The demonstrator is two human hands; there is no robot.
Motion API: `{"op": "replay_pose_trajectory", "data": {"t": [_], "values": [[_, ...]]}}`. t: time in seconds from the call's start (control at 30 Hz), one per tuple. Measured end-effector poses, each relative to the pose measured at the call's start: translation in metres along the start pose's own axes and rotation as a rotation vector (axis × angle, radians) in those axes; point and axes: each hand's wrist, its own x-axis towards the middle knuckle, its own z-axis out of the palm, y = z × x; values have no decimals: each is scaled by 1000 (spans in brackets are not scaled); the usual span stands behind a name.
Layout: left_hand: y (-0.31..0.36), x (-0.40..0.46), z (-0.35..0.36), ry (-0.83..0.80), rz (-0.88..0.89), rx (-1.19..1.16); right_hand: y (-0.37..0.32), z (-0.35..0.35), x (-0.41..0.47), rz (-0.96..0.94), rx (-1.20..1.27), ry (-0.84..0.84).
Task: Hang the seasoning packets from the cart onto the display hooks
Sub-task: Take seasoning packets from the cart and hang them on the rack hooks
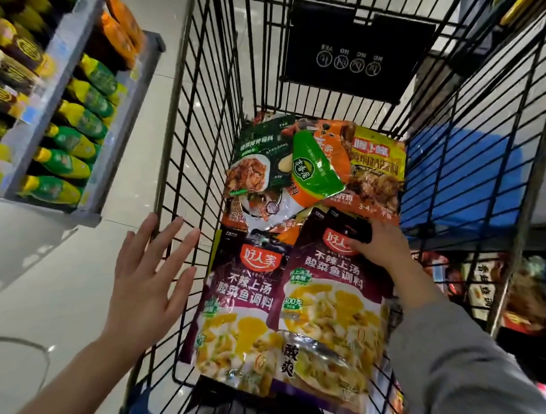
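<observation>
A black wire cart (188,112) fills the middle of the view and holds several seasoning packets. Two purple fish-seasoning packets lie nearest me, the left one (243,304) and the right one (332,306) side by side. My right hand (381,248) reaches into the cart and pinches the top edge of the right purple packet. My left hand (149,273) is outside the cart's left wall, fingers spread, fingertips at the wires. Farther in lie a green packet (315,168), a dark green one (262,155) and a yellow one (379,168). No display hooks are in view.
A shelf (48,103) of green-and-yellow bottles and orange packs stands at the left. More packaged goods (484,290) sit on a low shelf to the right of the cart. A blue crate (465,177) shows behind the cart's right wall. Pale floor tiles lie at lower left.
</observation>
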Motion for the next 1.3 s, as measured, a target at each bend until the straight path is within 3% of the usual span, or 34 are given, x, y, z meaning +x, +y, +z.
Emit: {"op": "replay_pose_trajectory", "data": {"t": [0.17,0.47,0.7,0.83,0.93,1.13,1.3], "values": [[0,0,0,1,3,7,-5,-13,-8,-11,-50,131],[0,-3,0,11,0,20,-16,-33,-27,-23,49,45],[0,-2,3,69,84,85,-29,-60,-115,6,249,366],[1,0,-1,-61,137,194,-40,-87,-176,-23,281,418],[27,9,-10,-184,224,55,-41,-103,-227,-63,403,401],[111,36,-33,-287,317,-537,-50,-99,-316,-99,500,354],[132,41,-45,-357,354,-680,-51,-77,-364,-45,695,438]]}}
